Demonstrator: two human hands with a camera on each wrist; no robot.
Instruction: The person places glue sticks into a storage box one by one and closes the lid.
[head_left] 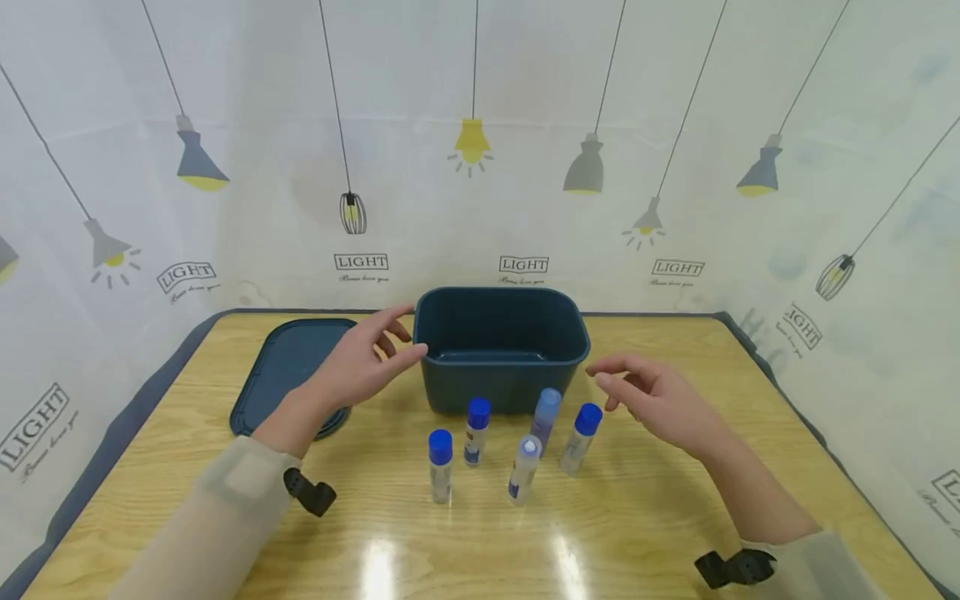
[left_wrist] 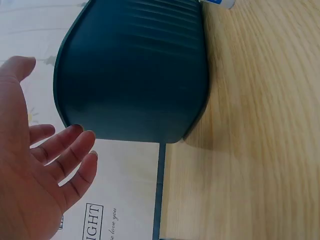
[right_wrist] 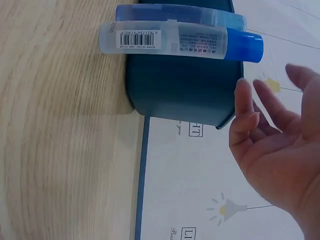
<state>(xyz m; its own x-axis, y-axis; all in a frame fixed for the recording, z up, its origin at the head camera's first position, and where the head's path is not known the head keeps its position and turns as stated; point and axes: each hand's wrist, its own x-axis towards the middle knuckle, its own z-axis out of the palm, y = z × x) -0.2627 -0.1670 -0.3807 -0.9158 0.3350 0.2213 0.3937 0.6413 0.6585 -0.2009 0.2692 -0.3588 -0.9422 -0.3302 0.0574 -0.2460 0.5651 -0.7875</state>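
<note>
A dark teal plastic box point(head_left: 495, 387) stands uncovered at the far middle of the table. My left hand point(head_left: 367, 354) is at its left end, thumb and fingertips right by the rim, fingers relaxed. Beyond the box's right end hovers my right hand point(head_left: 656, 400), fingers loosely bent with nothing in them. Several slim bottles stand upright in front of the box. Three have dark blue caps: a left one point(head_left: 441, 479), a middle one point(head_left: 475, 437) and a right one point(right_wrist: 165, 40) with a barcode. Another bottle point(head_left: 546, 417) is bluish, and one point(head_left: 522, 475) has a whitish top.
A dark teal lid point(head_left: 288, 367) lies flat on the wooden table point(head_left: 360, 517) at the left, partly hidden by my left forearm. Behind the table hangs a pale cloth point(head_left: 420, 100) printed with lamps. Both wrists wear black straps.
</note>
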